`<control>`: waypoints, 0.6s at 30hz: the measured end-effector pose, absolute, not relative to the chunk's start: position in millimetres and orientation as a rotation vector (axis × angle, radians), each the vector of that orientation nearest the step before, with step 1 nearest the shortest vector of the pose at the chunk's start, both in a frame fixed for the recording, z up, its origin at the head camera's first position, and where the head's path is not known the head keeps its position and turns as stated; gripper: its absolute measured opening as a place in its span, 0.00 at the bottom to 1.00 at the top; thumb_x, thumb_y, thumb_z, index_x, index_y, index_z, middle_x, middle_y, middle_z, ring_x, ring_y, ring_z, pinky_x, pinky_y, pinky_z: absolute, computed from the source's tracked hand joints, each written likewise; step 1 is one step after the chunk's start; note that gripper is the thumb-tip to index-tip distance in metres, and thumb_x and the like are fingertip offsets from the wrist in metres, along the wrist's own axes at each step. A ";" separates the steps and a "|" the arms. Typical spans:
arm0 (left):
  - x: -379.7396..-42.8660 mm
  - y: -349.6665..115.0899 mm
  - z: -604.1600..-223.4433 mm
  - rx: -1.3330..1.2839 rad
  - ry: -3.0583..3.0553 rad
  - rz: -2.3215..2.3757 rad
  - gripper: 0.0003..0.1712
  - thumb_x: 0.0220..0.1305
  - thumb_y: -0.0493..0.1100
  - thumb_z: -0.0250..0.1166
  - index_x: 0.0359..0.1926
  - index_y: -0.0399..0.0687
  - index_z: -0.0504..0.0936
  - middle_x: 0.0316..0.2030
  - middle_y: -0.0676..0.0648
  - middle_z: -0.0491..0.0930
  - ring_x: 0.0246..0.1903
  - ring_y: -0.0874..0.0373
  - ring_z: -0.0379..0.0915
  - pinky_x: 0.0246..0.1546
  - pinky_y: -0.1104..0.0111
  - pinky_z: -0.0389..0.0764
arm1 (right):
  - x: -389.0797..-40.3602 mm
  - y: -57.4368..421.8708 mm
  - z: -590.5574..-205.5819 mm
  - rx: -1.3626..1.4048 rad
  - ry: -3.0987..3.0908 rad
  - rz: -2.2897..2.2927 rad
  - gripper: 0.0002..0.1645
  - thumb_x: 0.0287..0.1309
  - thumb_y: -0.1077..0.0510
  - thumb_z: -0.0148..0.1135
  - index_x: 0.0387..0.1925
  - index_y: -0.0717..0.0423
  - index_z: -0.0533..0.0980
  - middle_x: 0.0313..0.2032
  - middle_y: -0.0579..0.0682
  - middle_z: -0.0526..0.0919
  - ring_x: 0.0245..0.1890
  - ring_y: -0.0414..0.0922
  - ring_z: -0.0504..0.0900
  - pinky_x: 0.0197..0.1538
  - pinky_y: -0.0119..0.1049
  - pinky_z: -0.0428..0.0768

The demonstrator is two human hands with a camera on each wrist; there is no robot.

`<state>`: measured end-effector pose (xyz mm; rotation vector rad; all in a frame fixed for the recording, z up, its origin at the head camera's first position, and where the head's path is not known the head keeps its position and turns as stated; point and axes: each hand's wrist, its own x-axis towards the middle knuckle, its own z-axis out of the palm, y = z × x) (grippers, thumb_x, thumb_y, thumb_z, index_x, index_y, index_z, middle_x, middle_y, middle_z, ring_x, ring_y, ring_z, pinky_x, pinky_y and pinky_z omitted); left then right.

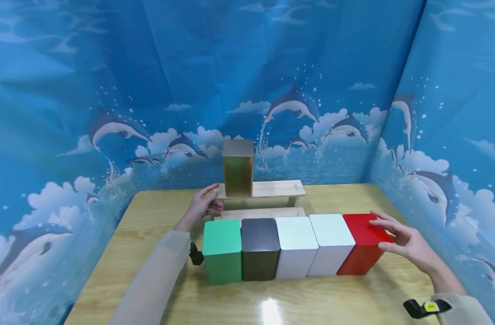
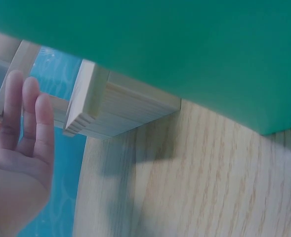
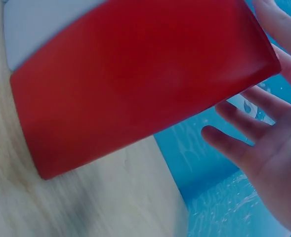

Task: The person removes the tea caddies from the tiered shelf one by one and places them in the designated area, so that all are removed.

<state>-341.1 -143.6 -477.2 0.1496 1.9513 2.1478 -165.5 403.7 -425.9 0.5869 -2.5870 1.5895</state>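
Note:
At the left end of a light wooden two-step shelf (image 1: 275,188) is my left hand (image 1: 202,204), its fingertips right at the upper board's edge. Three of that hand's fingers are straight in the left wrist view. A gold box (image 1: 238,176) stands upright on the upper board, beside the hand. My right hand (image 1: 405,239) is at the far right, fingers spread over the top right corner of a red box (image 1: 363,246). In the right wrist view its fingers lie loosely along the box's edge, not wrapped round it.
Left of the red box, a row of upright boxes stands before the shelf: two white boxes (image 1: 330,237) (image 1: 297,239), a black box (image 1: 260,253) and a green box (image 1: 222,253). They stand on a wood-grain table (image 1: 141,239). Blue dolphin-print curtains (image 1: 215,67) enclose the back and sides.

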 end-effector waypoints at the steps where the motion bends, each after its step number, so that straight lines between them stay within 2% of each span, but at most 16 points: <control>1: -341.0 -143.6 -477.1 0.152 1.953 2.146 0.26 0.69 0.50 0.53 0.66 0.57 0.64 0.30 0.42 0.82 0.28 0.55 0.80 0.34 0.58 0.82 | -166.0 403.1 -424.4 0.586 -2.579 1.579 0.34 0.51 0.72 0.61 0.62 0.65 0.64 0.67 0.53 0.56 0.59 0.33 0.60 0.39 0.36 0.82; 5: -341.2 -144.3 -478.5 0.181 1.968 2.140 0.28 0.69 0.50 0.53 0.68 0.54 0.61 0.31 0.41 0.82 0.28 0.55 0.80 0.33 0.60 0.83 | -167.2 400.6 -417.4 0.592 -2.537 1.548 0.32 0.52 0.75 0.59 0.60 0.69 0.65 0.66 0.55 0.59 0.59 0.33 0.64 0.45 0.29 0.79; 8: -336.6 -143.9 -470.4 0.178 1.949 2.135 0.29 0.70 0.48 0.52 0.69 0.51 0.60 0.32 0.40 0.82 0.29 0.53 0.80 0.36 0.56 0.82 | -167.9 398.3 -412.0 0.578 -2.526 1.503 0.31 0.53 0.75 0.58 0.60 0.69 0.65 0.65 0.55 0.61 0.58 0.33 0.66 0.47 0.25 0.76; 12: -330.9 -143.5 -459.3 0.156 1.909 2.130 0.28 0.71 0.46 0.52 0.69 0.50 0.59 0.34 0.37 0.81 0.31 0.50 0.80 0.42 0.50 0.79 | -170.0 395.3 -405.8 0.537 -2.535 1.425 0.32 0.52 0.73 0.60 0.61 0.67 0.66 0.63 0.51 0.65 0.57 0.33 0.67 0.45 0.24 0.77; 18: -333.0 -144.6 -461.8 0.168 1.905 2.123 0.29 0.70 0.47 0.52 0.69 0.50 0.59 0.36 0.34 0.80 0.31 0.51 0.80 0.43 0.49 0.78 | -174.3 392.3 -399.2 0.518 -2.512 1.363 0.29 0.53 0.73 0.60 0.59 0.65 0.68 0.61 0.45 0.67 0.54 0.33 0.71 0.41 0.24 0.79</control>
